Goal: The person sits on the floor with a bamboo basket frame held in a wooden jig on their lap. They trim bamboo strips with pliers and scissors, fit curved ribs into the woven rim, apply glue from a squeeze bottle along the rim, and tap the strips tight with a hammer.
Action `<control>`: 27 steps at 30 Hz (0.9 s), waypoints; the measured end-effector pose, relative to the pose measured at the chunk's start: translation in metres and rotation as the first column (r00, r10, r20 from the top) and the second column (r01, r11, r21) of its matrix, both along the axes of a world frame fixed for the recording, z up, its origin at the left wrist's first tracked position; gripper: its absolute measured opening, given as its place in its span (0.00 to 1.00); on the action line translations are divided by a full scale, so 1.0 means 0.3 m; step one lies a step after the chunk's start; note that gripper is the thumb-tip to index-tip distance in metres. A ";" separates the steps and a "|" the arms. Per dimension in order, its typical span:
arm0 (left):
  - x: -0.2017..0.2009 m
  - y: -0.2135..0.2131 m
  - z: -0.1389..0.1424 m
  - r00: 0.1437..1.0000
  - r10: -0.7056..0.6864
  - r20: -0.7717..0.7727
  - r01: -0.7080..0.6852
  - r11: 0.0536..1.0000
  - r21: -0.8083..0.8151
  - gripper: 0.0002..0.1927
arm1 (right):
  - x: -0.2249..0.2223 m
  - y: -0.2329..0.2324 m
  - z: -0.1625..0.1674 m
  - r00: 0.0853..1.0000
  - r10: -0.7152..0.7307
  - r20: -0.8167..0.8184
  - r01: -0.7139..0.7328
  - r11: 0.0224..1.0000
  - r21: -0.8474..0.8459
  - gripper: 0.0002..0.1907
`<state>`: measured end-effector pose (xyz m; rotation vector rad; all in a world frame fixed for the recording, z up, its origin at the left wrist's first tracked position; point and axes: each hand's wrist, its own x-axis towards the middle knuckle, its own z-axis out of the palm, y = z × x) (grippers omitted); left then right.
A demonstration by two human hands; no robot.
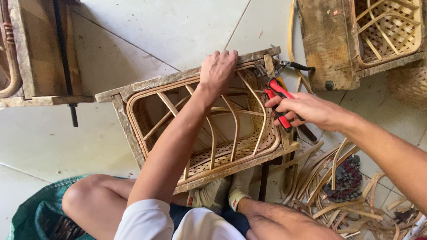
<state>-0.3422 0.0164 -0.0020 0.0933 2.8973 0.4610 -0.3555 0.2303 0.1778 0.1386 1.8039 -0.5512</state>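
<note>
Pale floor tiles (155,31); left hand (217,69) clamps the stiff, light rattan basket (231,133) rim, right hand (307,110) fingers wrapped round red-handled cutters (278,100) (best held by handles).

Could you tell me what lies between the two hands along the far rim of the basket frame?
In the head view, between the left hand and the right hand run the wooden frame's rim, bent cane ribs, and the red-handled pliers that the right hand holds.

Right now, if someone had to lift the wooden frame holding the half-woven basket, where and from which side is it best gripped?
Probably by the far top rail of the wooden frame, coming from above, as the left hand does now with fingers curled over it. That edge is bare, straight and thick. The right end is crowded by the right hand and the red-handled pliers, and the basket ribs look too thin.
</note>
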 end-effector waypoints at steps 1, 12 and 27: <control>0.000 -0.002 -0.004 1.000 0.014 -0.027 -0.014 1.000 0.008 0.21 | -0.005 -0.007 0.004 1.000 -0.024 0.015 0.023 1.000 0.010 0.26; 0.003 -0.007 0.021 0.991 0.035 -0.127 -0.025 0.997 0.076 0.10 | -0.009 -0.011 -0.053 0.977 -0.192 0.091 0.201 0.974 -0.106 0.18; 0.103 -0.321 0.145 0.951 0.009 0.309 -0.228 0.697 0.680 0.09 | 0.081 -0.075 0.109 0.997 0.075 0.028 -0.077 0.996 0.054 0.26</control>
